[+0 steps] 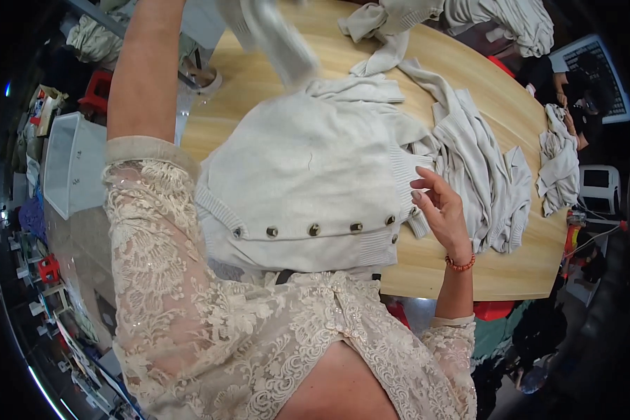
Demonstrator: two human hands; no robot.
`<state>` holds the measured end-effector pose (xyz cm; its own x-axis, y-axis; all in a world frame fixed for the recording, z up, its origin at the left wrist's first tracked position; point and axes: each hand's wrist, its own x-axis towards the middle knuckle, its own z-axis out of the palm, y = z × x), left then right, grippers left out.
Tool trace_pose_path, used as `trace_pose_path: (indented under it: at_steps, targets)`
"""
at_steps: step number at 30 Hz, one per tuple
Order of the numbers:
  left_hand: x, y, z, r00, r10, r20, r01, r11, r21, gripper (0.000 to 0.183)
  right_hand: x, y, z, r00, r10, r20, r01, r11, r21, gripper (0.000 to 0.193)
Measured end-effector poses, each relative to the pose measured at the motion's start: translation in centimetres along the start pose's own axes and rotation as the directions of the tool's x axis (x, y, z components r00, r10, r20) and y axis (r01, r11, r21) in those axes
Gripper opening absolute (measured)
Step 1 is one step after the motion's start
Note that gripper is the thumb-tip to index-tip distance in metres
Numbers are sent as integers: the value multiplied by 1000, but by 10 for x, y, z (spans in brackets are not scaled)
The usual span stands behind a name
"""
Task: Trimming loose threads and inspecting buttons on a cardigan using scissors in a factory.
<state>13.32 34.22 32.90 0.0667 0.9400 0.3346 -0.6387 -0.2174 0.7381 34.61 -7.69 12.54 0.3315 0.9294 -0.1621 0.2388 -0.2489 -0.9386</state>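
- A pale, buttoned cardigan [273, 189] lies spread on the wooden worktop [469, 283], directly in front of the person, its row of dark buttons [314, 229] running across the side nearest the body.
- A dark, thin line, like a thread [310, 161], shows on the middle of the cardigan.
- The right hand [446, 218] hovers at the cardigan's right ribbed edge; its grip is spread, fingers bent and apart, though I cannot tell whether a fingertip touches the knit.
- A red beaded bracelet [460, 263] circles the right wrist.
- The left forearm [143, 77] reaches up past the top edge, so the left hand is out of sight and I cannot tell its grip.
- A blurred pale garment [285, 49] shows above the cardigan.
- More pale knitwear [476, 175] lies rumpled to the right.
- A white bin [73, 168] stands left of the worktop.
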Motion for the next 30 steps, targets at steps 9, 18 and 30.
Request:
trace_pose_path:
  at_steps: [9,18,30]
  targets:
    - [-255,-43,-175,652,-660,374,-67,441,895,34,-19,50,39,955,-218,200,295,770,-566,70]
    - [-409,-2,-242,707,-570,420,-512,-2,859,46,-12,87,36,913,-263,312,408,614,-676,70]
    - [-253,25,-242,808,8,590,-576,-203,792,29,90,-23,-18,706,-705,73,472,391,-790,18]
